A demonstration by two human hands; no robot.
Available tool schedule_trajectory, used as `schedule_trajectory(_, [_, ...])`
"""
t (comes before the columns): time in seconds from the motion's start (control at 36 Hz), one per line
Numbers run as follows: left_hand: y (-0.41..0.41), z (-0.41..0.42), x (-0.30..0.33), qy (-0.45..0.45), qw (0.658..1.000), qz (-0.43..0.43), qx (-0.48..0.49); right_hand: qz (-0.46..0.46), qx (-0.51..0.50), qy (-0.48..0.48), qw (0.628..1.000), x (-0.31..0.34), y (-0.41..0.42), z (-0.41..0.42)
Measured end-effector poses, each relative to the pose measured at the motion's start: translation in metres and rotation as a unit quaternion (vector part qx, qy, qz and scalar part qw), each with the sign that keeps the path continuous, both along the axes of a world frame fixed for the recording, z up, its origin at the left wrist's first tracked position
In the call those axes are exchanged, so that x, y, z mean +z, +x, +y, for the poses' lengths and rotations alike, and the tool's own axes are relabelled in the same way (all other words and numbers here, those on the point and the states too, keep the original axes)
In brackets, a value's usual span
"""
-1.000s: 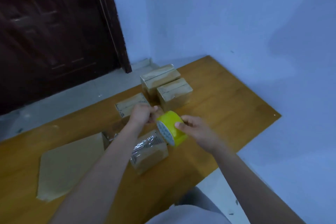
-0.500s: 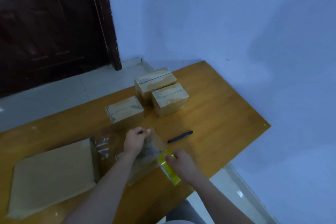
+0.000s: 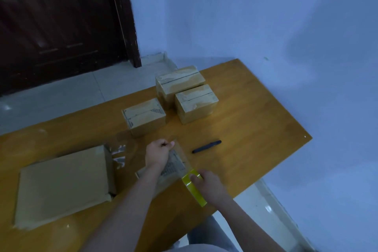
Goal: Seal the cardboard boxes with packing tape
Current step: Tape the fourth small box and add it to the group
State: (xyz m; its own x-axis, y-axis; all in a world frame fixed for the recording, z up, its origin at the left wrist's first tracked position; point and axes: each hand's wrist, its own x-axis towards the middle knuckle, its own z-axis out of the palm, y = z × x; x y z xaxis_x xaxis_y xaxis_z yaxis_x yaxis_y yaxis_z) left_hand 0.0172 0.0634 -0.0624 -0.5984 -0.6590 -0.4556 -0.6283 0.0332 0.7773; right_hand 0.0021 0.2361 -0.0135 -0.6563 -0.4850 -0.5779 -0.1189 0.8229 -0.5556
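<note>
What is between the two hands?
In the head view, a small cardboard box lies between the left hand and the right hand, with clear tape stretched over it from the yellow tape roll.

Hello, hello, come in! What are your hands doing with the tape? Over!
Left hand pinching the tape end past the box. Right hand gripping the yellow tape roll at the box's near edge. Black pen lying clear, to the right.

- I see a yellow roll of packing tape (image 3: 194, 190) at the near tabletop edge, clear tape stretched from it over a small brown cardboard box (image 3: 172, 166).
- Three small taped brown cardboard boxes (image 3: 185, 96) stand upright farther back.
- A large flat cardboard box (image 3: 61, 185) lies left.
</note>
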Motion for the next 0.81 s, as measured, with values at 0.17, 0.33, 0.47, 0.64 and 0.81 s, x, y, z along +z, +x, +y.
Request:
schedule_trajectory(0.17, [0.0, -0.005, 0.0, 0.021, 1.0, -0.009, 0.006, 0.007, 0.003, -0.006, 1.0, -0.007, -0.005, 0.002])
schedule_trajectory(0.33, [-0.008, -0.018, 0.002, 0.032, 0.994, -0.092, -0.056, -0.026, -0.023, -0.028, 0.999, -0.013, -0.011, 0.004])
schedule_trajectory(0.47, [-0.011, -0.017, 0.008, 0.023, 0.982, -0.157, -0.101, -0.057, -0.058, -0.059, 0.995, -0.017, -0.011, 0.007])
schedule_trajectory(0.64, [-0.008, -0.016, 0.003, 0.052, 0.972, -0.208, -0.098, -0.068, -0.078, -0.084, 0.991, -0.024, -0.005, 0.009])
schedule_trajectory(0.81, [-0.012, -0.011, 0.007, -0.042, 0.977, -0.193, -0.082, -0.078, -0.096, -0.098, 0.987, -0.029, 0.003, 0.01])
